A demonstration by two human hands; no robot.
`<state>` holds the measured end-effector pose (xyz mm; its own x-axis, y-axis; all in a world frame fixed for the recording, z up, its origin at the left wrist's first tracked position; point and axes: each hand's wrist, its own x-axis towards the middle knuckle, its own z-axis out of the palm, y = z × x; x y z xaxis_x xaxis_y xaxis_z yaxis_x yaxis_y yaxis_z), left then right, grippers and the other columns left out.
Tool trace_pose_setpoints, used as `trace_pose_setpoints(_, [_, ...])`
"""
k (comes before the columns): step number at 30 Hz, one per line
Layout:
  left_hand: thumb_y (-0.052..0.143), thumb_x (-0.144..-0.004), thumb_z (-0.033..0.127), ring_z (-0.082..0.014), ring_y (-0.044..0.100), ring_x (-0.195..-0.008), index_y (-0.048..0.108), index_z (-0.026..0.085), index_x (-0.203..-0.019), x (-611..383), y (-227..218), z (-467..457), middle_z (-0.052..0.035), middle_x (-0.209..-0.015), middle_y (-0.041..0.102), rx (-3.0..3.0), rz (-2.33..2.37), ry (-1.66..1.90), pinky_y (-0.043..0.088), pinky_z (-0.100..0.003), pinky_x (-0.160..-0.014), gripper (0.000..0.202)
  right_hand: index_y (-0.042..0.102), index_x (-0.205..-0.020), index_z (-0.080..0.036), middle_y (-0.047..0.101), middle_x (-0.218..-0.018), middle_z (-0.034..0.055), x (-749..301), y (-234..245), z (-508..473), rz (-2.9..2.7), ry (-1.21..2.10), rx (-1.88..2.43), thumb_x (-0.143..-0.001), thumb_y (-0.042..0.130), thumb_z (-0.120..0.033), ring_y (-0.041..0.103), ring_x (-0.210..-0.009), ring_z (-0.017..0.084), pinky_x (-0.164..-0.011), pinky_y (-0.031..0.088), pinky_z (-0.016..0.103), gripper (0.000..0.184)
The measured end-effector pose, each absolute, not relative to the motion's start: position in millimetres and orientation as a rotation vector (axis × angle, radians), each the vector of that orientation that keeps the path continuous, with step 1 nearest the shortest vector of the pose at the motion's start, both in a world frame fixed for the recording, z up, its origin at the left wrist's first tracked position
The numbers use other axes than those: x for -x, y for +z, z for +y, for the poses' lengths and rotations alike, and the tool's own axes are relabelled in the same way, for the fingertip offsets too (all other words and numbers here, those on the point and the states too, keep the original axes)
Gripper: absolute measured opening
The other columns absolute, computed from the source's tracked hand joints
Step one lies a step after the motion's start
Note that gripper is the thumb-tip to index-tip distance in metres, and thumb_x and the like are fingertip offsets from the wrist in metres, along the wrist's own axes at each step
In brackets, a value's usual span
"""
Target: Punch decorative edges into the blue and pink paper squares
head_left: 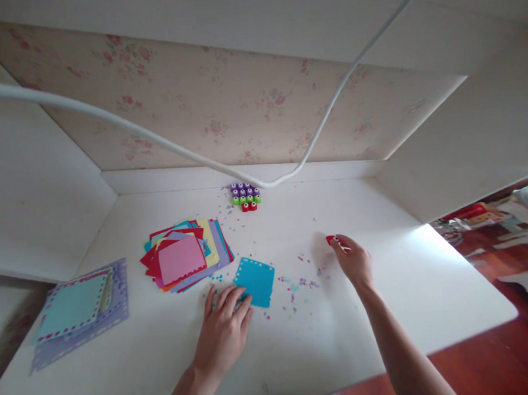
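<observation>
A square sheet of blue paper (259,281) lies on the white table, with punched holes along its top edge and more near its sides. My left hand (225,320) rests at the sheet's left side, fingers stretched out and the tips touching its edge. To the right, my right hand (353,259) is closed around a small red paper punch (330,240), held apart from the sheet. Most of the punch is hidden by the fingers. Small punched paper bits (291,285) in several colours are scattered right of the sheet.
A stack of coloured paper (182,262) lies behind my left hand. Punched sheets (71,307) lie at the far left. Several purple, green and red punches (245,194) stand in rows near the back wall. A white cable (175,146) hangs across the view.
</observation>
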<state>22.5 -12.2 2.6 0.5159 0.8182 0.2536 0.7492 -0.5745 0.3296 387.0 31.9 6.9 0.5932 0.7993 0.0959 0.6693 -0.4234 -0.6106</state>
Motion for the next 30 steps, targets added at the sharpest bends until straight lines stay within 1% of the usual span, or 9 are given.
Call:
trace_pose_setpoints(4, [0.052, -0.091, 0.024, -0.0274, 0.056, -0.112, 0.064, 0.029, -0.117, -35.7, 8.0, -18.7, -0.0059, -0.119, 0.064, -2.557, 1.326, 0.551, 0.031, -0.058, -0.107, 0.029, 0.069, -0.112, -0.021, 0.073, -0.094, 0.0097, -394.5, 5.3, 30.7, -1.209, 0.291, 2.284, -0.081, 0.054, -0.054, 0.067, -0.085, 0.025, -0.074, 0.048, 0.036, 0.047])
trace_pose_setpoints(9, [0.053, -0.091, 0.024, -0.0266, 0.058, -0.108, 0.064, 0.028, -0.117, -43.5, 13.7, -17.5, -0.0062, -0.119, 0.063, -2.514, 1.289, 0.567, 0.037, -0.054, -0.103, 0.028, 0.063, -0.119, -0.020, 0.066, -0.114, 0.0126, -371.5, 11.0, 22.8, -1.232, 0.038, 2.115, -0.083, 0.053, -0.055, 0.063, -0.091, 0.025, -0.076, 0.050, 0.036, 0.051])
trace_pose_setpoints(12, [0.052, -0.093, 0.027, -0.0244, 0.059, -0.106, 0.065, 0.028, -0.113, -42.9, 18.5, 6.1, -0.0053, -0.117, 0.064, -2.459, 1.261, 0.625, 0.042, -0.047, -0.098, 0.024, 0.064, -0.110, -0.019, 0.067, -0.105, 0.0115, -343.4, 14.5, 18.5, -1.296, 0.197, 1.966, -0.089, 0.048, -0.051, 0.063, -0.081, 0.021, -0.071, 0.052, 0.034, 0.042])
trace_pose_setpoints(14, [0.050, -0.094, 0.028, -0.0214, 0.061, -0.102, 0.067, 0.024, -0.107, -43.2, 22.4, 36.5, -0.0061, -0.109, 0.066, -2.394, 1.306, 0.698, 0.047, -0.038, -0.093, 0.022, 0.063, -0.110, -0.019, 0.067, -0.105, 0.0108, -320.1, 14.7, 19.0, -1.410, 0.417, 1.875, -0.091, 0.047, -0.049, 0.063, -0.078, 0.019, -0.069, 0.052, 0.033, 0.039])
trace_pose_setpoints(17, [0.048, -0.094, 0.025, -0.0196, 0.061, -0.101, 0.066, 0.019, -0.104, -48.7, 26.3, 95.6, -0.0067, -0.104, 0.067, -2.350, 1.458, 0.705, 0.046, -0.032, -0.094, 0.021, 0.059, -0.122, -0.020, 0.060, -0.122, 0.0118, -286.0, 13.3, 26.2, -1.666, 0.607, 1.788, -0.091, 0.049, -0.044, 0.062, -0.097, 0.022, -0.083, 0.052, 0.038, 0.041])
trace_pose_setpoints(20, [0.051, -0.092, 0.025, -0.0224, 0.059, -0.105, 0.061, 0.017, -0.114, -60.8, 25.5, 150.8, -0.0103, -0.113, 0.063, -2.338, 1.549, 0.691, 0.044, -0.035, -0.096, 0.026, 0.051, -0.134, -0.021, 0.048, -0.140, 0.0125, -262.2, 13.0, 36.6, -1.917, 0.586, 1.839, -0.083, 0.062, -0.043, 0.046, -0.125, 0.031, -0.100, 0.041, 0.046, 0.057])
trace_pose_setpoints(22, [0.053, -0.090, 0.023, -0.0243, 0.056, -0.111, 0.058, 0.017, -0.120, -70.1, 22.7, 177.3, -0.0123, -0.121, 0.058, -2.338, 1.592, 0.671, 0.043, -0.036, -0.098, 0.031, 0.052, -0.135, -0.022, 0.045, -0.144, 0.0118, -254.5, 14.1, 41.7, -2.026, 0.566, 1.892, -0.077, 0.068, -0.042, 0.038, -0.130, 0.034, -0.103, 0.035, 0.050, 0.063])
trace_pose_setpoints(27, [0.054, -0.090, 0.023, -0.0274, 0.054, -0.112, 0.058, 0.018, -0.118, -85.4, 14.5, 206.5, -0.0137, -0.123, 0.055, -2.341, 1.599, 0.630, 0.043, -0.039, -0.095, 0.029, 0.067, -0.109, -0.023, 0.055, -0.133, 0.0092, -257.5, 17.7, 41.5, -2.005, 0.591, 1.915, -0.075, 0.072, -0.029, 0.046, -0.122, 0.030, -0.100, 0.037, 0.041, 0.035])
trace_pose_setpoints(30, [0.052, -0.091, 0.024, -0.0281, 0.054, -0.110, 0.059, 0.018, -0.114, -86.0, 10.8, 208.1, -0.0144, -0.120, 0.056, -2.312, 1.576, 0.647, 0.043, -0.041, -0.094, 0.025, 0.067, -0.091, -0.020, 0.063, -0.115, 0.0087, -263.9, 18.9, 36.2, -1.951, 0.614, 1.871, -0.074, 0.071, -0.021, 0.054, -0.109, 0.025, -0.092, 0.041, 0.035, 0.017])
